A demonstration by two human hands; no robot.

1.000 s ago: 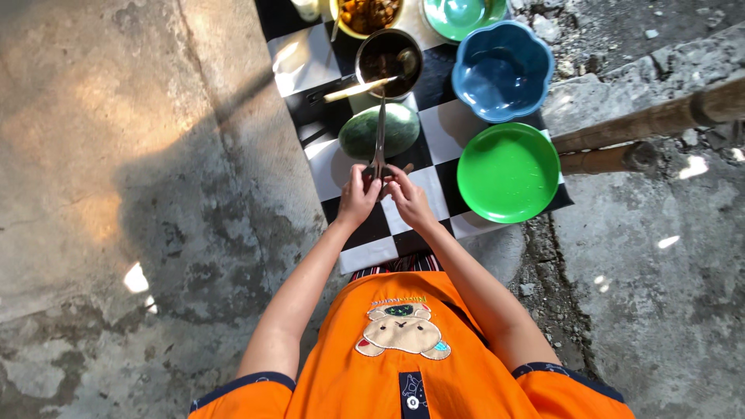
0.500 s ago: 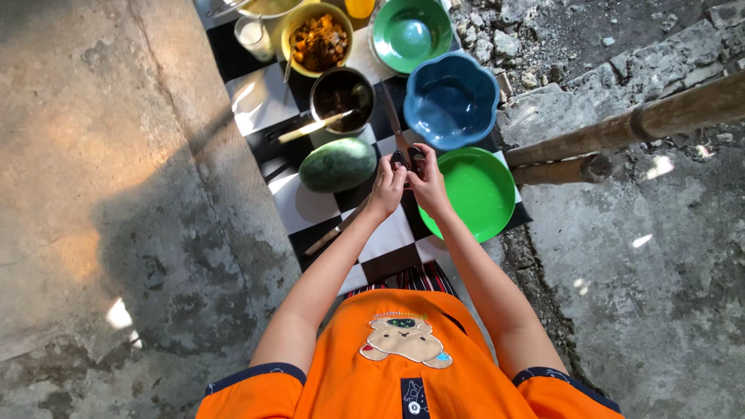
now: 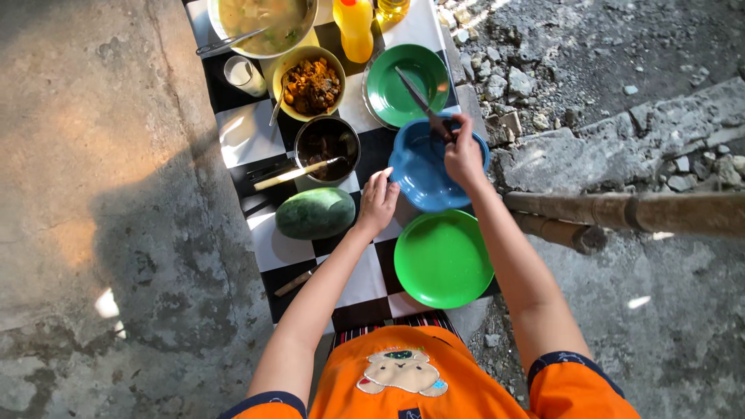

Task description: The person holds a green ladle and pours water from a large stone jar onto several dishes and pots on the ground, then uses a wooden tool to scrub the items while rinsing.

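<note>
At the left of the checkered cloth [image 3: 233,136] I see a small white cup [image 3: 242,74] in the upper part of the frame, and below it a whole green watermelon [image 3: 315,213] near centre. Right of the melon my left hand [image 3: 378,203] hovers with its fingers loosely curled, holding nothing, just beside the near edge of the blue scalloped bowl [image 3: 423,174]. Above sit a dark pot [image 3: 326,142] and a yellow bowl of food [image 3: 312,81]. Further right, my right hand [image 3: 464,155] is closed around the handles of the scissors [image 3: 425,105], whose blades point up-left over the green bowl [image 3: 407,84]. A flat green plate [image 3: 442,258] lies lower centre.
</note>
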